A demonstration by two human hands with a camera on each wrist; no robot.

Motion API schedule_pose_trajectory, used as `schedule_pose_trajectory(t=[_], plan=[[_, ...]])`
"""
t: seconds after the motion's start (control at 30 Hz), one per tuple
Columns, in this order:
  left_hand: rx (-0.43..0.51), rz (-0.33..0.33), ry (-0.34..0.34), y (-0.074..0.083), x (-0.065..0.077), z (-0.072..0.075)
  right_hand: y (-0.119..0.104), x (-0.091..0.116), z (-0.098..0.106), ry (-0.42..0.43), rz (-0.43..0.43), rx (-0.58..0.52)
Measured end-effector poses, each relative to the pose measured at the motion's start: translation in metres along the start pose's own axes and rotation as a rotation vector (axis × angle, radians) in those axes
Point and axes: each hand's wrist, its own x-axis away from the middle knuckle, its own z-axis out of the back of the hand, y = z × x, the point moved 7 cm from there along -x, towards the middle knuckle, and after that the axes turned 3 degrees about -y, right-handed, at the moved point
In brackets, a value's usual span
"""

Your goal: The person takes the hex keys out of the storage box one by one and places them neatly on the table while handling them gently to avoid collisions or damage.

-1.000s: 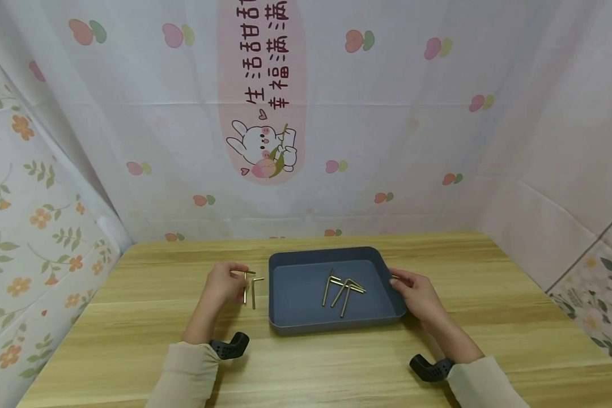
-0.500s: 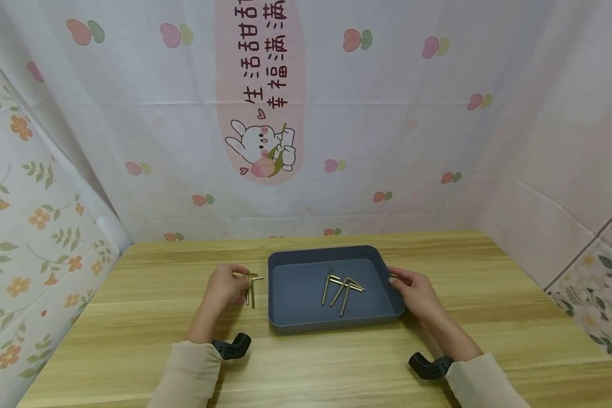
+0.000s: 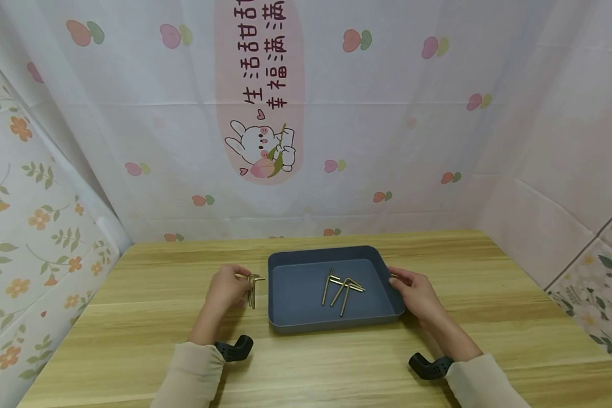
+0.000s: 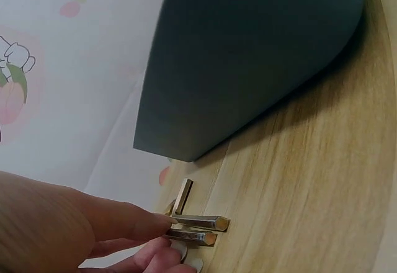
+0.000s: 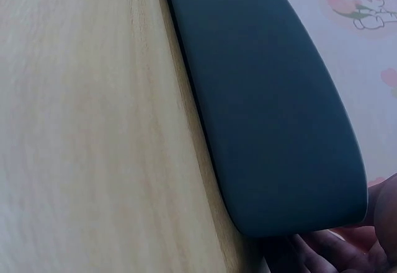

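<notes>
My left hand is on the table left of the tray, pinching an L-shaped brass-coloured hex key. This lies side by side with another hex key. In the left wrist view the six-sided ends of the held hex key and its neighbour show beside the fingertips. My right hand grips the right end of the dark blue-grey tray, thumb at the rim and fingers partly hidden behind the wall. Inside the tray lie several hex keys, some crossing each other.
A short brass-coloured end shows by the right fingertips, outside the tray. The wooden table ends at a patterned cloth backdrop. Black bands sit on both wrists.
My left hand has slid slightly to the right, bringing its hex key up against the neighbouring one. The right hand and the tray stay about where they were.
</notes>
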Motion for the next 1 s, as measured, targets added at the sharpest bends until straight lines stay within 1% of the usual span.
schedule_pose_trajectory(t=[0.2,0.5,0.63,0.87,1.0], plan=[[0.003,-0.001,0.008,0.0019,0.0014,-0.0005,0.0002,-0.0005,0.0000,0.006,0.001,0.003],[-0.020,-0.010,0.025,0.0011,0.0029,-0.0006,0.0007,-0.0013,-0.0010,0.004,-0.001,0.001],[-0.045,-0.016,0.042,0.0030,0.0039,-0.0011,0.0012,-0.0011,-0.0005,0.010,-0.002,0.003],[-0.118,-0.031,0.099,0.0059,0.0036,-0.0019,0.0008,-0.0004,0.0000,0.011,0.005,0.006],[-0.150,-0.031,0.107,0.0061,0.0028,-0.0040,0.0012,-0.0007,-0.0003,0.009,0.006,0.004]])
